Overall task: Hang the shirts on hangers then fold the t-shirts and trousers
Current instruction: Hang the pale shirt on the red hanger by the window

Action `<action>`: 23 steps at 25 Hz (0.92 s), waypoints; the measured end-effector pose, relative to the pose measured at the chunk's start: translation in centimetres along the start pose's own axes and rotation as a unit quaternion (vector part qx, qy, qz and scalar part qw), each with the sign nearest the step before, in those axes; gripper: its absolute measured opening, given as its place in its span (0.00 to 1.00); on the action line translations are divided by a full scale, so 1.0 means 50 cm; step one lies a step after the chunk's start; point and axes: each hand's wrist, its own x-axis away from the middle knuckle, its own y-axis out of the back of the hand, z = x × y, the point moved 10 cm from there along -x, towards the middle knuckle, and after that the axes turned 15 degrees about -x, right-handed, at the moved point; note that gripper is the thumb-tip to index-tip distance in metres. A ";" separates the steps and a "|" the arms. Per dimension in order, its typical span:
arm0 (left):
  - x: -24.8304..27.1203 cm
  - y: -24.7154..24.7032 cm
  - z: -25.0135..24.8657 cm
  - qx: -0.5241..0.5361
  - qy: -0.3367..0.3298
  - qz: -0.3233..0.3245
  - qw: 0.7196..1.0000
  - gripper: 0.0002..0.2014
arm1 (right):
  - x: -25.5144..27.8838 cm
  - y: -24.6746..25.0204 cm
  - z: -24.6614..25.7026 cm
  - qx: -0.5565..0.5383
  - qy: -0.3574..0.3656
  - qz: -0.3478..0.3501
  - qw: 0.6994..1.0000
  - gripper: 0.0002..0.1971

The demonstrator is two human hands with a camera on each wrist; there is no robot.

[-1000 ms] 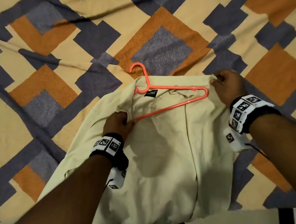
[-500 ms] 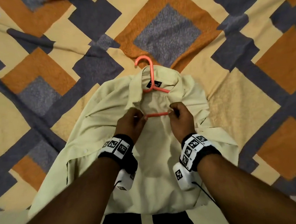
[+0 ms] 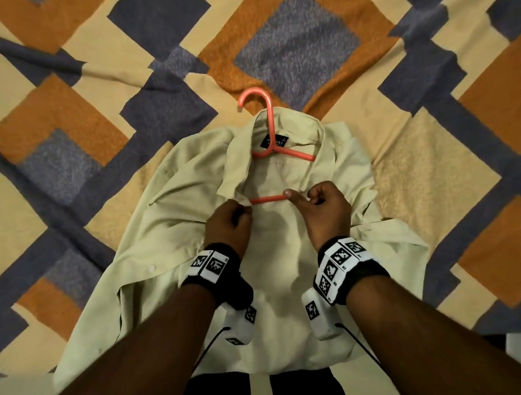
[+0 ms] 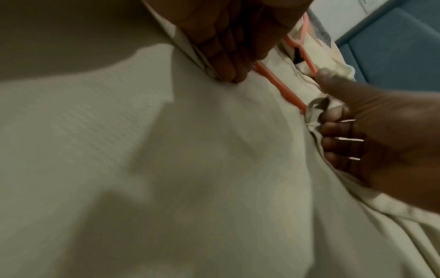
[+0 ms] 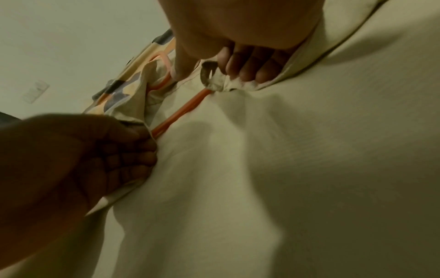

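Observation:
A pale green collared shirt lies face up on the bed with a coral plastic hanger inside it. The hook sticks out past the collar and a short stretch of the lower bar shows between the front edges. My left hand grips the left front edge of the shirt just below the collar. My right hand pinches the right front edge beside the bar, thumb stretched toward it. Both shoulders of the hanger are hidden under the cloth.
The patterned bedspread in orange, cream and slate blocks surrounds the shirt on all sides. The near edge of the bed and a dark striped garment on my body sit at the bottom of the head view.
A second ago the right front lay open with the hanger exposed; my right hand has pulled it across over the hanger. Both hands now meet at the shirt's middle.

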 end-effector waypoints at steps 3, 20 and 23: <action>-0.005 0.014 -0.002 0.092 0.043 -0.024 0.995 0.06 | -0.001 -0.011 0.012 0.078 0.034 -0.008 0.996 0.16; -0.054 -0.023 -0.092 -0.095 -0.068 0.058 0.991 0.06 | 0.041 -0.108 -0.002 -0.045 0.032 0.150 0.987 0.07; -0.061 -0.036 -0.063 -0.025 0.000 0.094 0.995 0.12 | 0.029 -0.117 -0.018 -0.043 0.009 0.130 0.991 0.13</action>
